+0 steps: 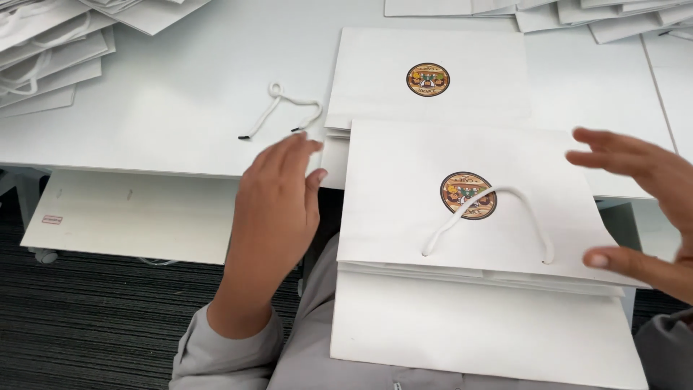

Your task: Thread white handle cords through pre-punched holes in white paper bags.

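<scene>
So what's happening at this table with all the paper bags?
A person sits at a white table with a flat white paper bag with a round brown sticker and white cord handle before them. The right hand touches its right edge; the left hand hovers open beside it. A loose white cord lies nearby, with more flat bags stacked around.

Before you: white paper bag [462,209], flat, topmost on a stack overhanging the desk [180,108] edge; round brown sticker [468,196] centred; white cord handle [491,217] looped across it.
</scene>
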